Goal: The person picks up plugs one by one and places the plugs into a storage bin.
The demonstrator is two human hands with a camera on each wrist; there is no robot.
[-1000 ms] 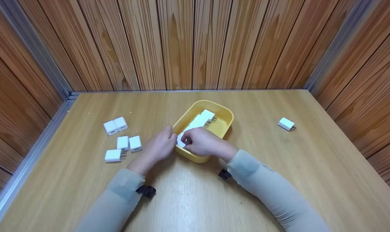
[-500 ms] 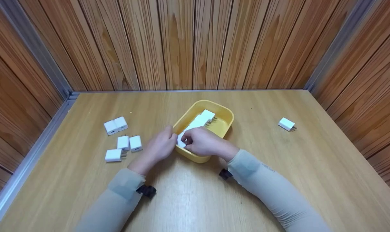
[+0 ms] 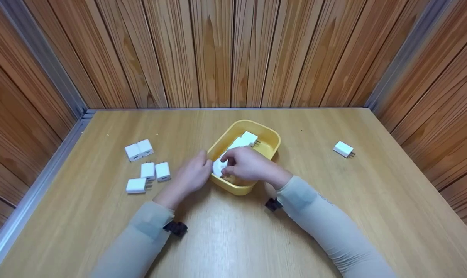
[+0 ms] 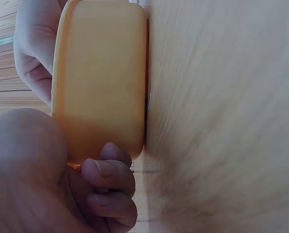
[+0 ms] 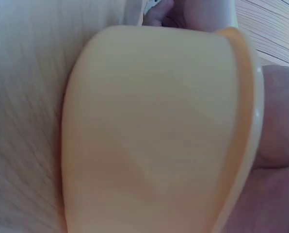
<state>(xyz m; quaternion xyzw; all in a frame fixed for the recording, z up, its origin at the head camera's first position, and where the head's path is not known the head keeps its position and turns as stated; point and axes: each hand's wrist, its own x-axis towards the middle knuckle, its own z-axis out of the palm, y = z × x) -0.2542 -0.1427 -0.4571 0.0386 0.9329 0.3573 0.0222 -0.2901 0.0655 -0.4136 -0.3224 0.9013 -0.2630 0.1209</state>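
A yellow plastic container [image 3: 271,143] sits at an angle mid-table, with several white plug-in chargers [image 3: 250,138] lined up along its left side. My left hand [image 3: 193,173] holds the container's left rim; in the left wrist view its fingers [image 4: 110,182] curl beside the outer wall. Inside the container's near end is my right hand [image 3: 251,164], its thumb and index finger parted next to the nearest charger [image 3: 218,167]. In the right wrist view the outer wall [image 5: 154,121] hides the right fingertips and all the chargers.
Left of the container lie several more white chargers, among them a touching pair [image 3: 139,150] and one with prongs pointing right [image 3: 136,186]. A lone charger [image 3: 343,149] lies far right. Wooden panels [image 3: 214,54] enclose the table's back and sides.
My right hand has shifted slightly up and right inside the container, and its thumb and index finger have spread apart from the nearest charger. My left hand stays on the rim.
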